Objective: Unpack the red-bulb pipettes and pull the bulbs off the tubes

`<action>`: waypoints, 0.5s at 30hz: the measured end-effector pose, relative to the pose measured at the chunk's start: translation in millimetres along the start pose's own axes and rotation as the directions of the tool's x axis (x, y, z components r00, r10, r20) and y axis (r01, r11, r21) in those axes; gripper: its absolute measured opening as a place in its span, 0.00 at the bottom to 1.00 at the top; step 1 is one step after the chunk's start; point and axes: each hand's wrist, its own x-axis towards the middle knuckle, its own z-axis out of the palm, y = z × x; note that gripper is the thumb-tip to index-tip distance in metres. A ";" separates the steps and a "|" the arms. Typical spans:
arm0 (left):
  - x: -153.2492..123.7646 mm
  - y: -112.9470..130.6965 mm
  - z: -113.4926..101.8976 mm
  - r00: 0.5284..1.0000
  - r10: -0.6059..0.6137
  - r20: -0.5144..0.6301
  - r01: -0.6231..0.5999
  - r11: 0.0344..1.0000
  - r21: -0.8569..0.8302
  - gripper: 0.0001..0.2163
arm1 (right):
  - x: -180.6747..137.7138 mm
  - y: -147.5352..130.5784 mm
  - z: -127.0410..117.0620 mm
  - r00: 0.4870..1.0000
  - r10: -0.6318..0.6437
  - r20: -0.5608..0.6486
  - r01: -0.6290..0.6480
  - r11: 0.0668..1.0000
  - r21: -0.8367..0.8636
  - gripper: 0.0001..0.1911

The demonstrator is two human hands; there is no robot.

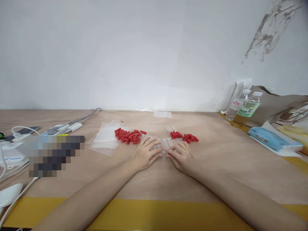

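Note:
My left hand (147, 153) lies with its fingers stretched over a row of thin, clear, tube-like sticks (164, 143). From the other side, my right hand (182, 156) rests on the same row, fingers spread and thumb near the front ends. Beyond my left hand sits a heap of small red teardrop-shaped pieces (127, 136). More red pieces (190, 138) lie just past my right hand, and a few thin white sticks (169, 129) poke out behind them. Whether the red pieces are joined to the sticks is too small to tell.
Clear plastic bags (106, 136) lie left of the red heap, another small bag (162, 114) by the wall. Cables and a power strip (72, 127) fill the left side. Two bottles (249, 107) and a blue tissue pack (274, 138) stand at right.

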 end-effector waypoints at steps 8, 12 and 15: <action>4.6 9.4 -8.5 0.997 0.038 0.072 -0.039 0.999 0.011 0.08 | 3.6 0.0 -1.4 0.998 -0.045 0.050 0.045 0.999 0.002 0.06; 4.7 12.1 -13.6 0.998 0.033 0.054 -0.032 0.999 -0.029 0.09 | 0.7 -3.3 -5.4 0.998 -0.069 -0.014 0.068 0.997 -0.044 0.05; 4.2 12.5 -14.6 0.998 0.045 0.036 -0.043 0.997 -0.056 0.09 | 0.3 -5.1 -7.4 0.995 -0.084 -0.061 0.081 0.995 -0.060 0.04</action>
